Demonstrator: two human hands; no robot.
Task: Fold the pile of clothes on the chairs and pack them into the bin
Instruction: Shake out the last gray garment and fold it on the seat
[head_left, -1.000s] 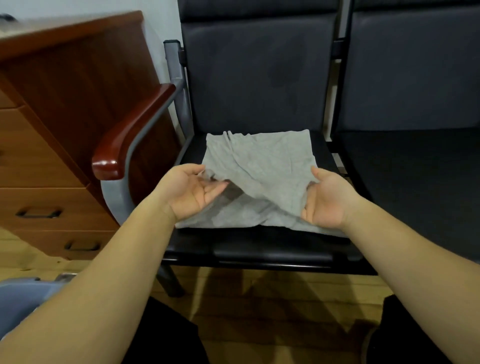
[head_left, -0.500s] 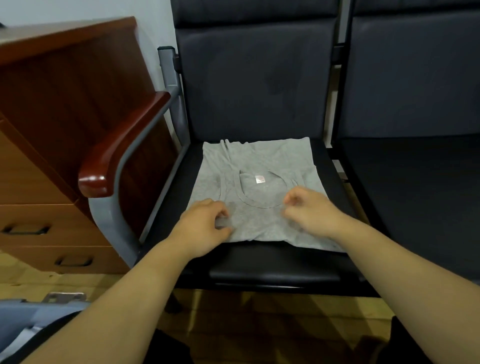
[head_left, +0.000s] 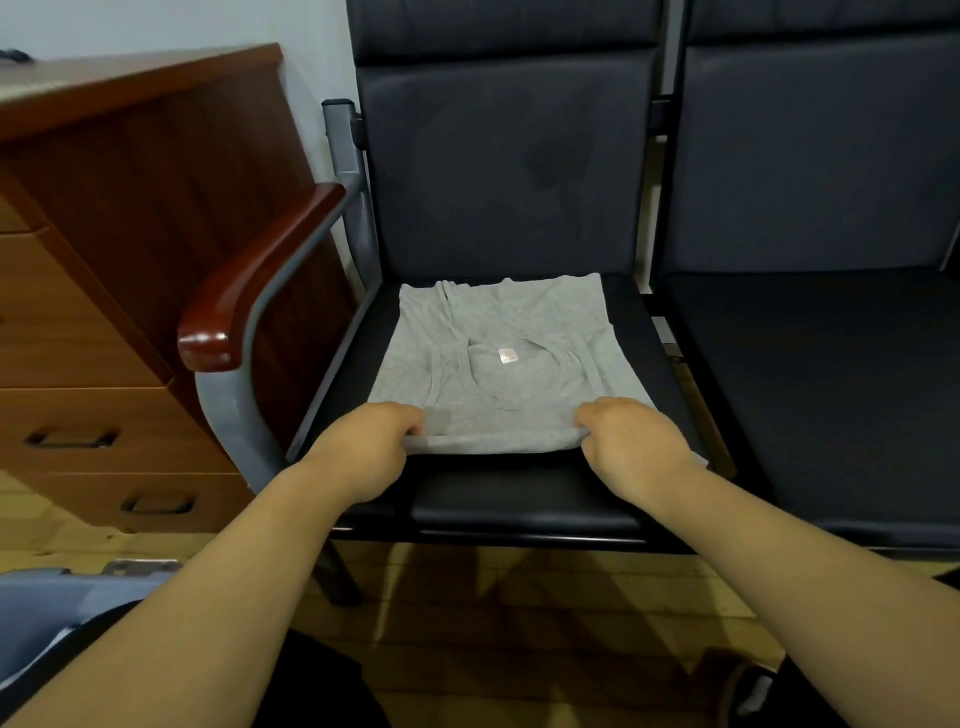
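A grey tank top (head_left: 498, 332) lies folded on the seat of the left black chair (head_left: 519, 499), its neckline and small label facing up. My left hand (head_left: 363, 447) pinches the near left corner of the folded edge. My right hand (head_left: 631, 441) pinches the near right corner, and that near edge is lifted slightly off the seat. The blue-grey bin (head_left: 47, 618) shows only as a rim at the bottom left, beside my left forearm.
A second black chair (head_left: 821, 364) stands to the right with a bare seat. The left chair's wooden armrest (head_left: 260, 275) juts out on its grey frame. A brown wooden drawer cabinet (head_left: 119, 291) fills the left. Below is wooden floor (head_left: 519, 623).
The raised part of the top has been folded down flat. Both hands have slid back to the near edge, spread to its corners and taken hold there.
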